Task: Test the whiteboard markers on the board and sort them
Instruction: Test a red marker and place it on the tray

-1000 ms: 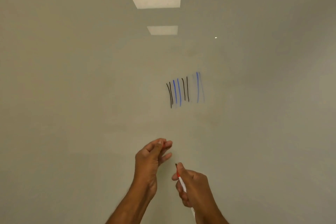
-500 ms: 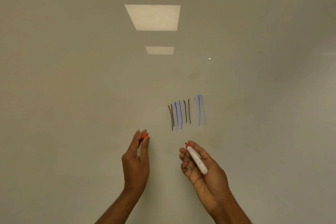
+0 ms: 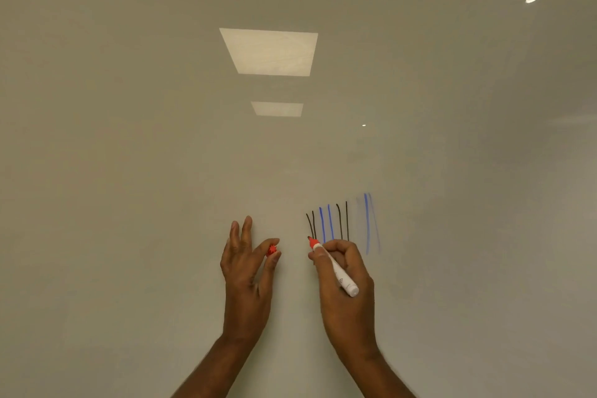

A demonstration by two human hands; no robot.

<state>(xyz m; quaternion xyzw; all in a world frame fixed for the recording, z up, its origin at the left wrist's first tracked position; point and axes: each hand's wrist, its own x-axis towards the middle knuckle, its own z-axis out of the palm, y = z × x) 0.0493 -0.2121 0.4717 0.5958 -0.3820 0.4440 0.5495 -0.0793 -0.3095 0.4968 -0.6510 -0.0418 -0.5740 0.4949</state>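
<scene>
Head view is looking at a pale whiteboard (image 3: 129, 171) that is filling nearly the whole frame, with its top edge running across near the top. The right hand (image 3: 350, 300) is gripping a white marker (image 3: 337, 273) in a writing hold, its fingers curling round the barrel close to the red collar. The uncapped tip is pointing up and to the left, while the back end is sticking out down and to the right over the knuckles. The tip is sitting right at the lower ends of the leftmost black lines (image 3: 310, 224); whether it is actually touching the surface cannot be told. The left hand (image 3: 245, 281) is hovering just beside the right one, pinching a small red cap (image 3: 272, 249) between thumb and forefinger, with the other fingers reaching straight upward. Above the right hand, a row of short upright strokes is showing on the board: two black ones, then two blue lines (image 3: 330, 221), then two more black ones, and farther right a blue stroke (image 3: 366, 223) with fainter, paler blue marks on either side of it. Two bright rectangular light reflections (image 3: 269, 52) are glowing on the glossy surface higher up, the larger one above the smaller.
</scene>
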